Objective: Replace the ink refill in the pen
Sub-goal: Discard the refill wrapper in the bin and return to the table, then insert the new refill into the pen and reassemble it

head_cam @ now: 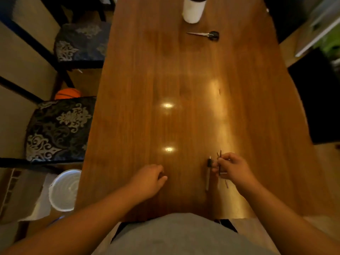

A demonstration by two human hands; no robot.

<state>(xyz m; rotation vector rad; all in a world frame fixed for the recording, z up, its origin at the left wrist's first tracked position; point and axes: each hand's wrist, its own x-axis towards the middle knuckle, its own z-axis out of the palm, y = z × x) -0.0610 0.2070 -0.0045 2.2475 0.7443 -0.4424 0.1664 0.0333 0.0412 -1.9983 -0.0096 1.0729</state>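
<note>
**Refills picked up, pen waiting on the table**

The person looks to be early in the job: choosing a refill before fitting it. The right hand has its fingers pinched on a few thin refills, tips pointing toward twelve o'clock. The pen lies flat on the wooden table, just beside that hand at its nine o'clock, thumb tip nearly touching it. The left hand, well apart at nine o'clock, rests loosely curled and seems to hold nothing. Next, I'd guess, one refill must be singled out and the pen lifted and opened, which needs both hands.
</note>
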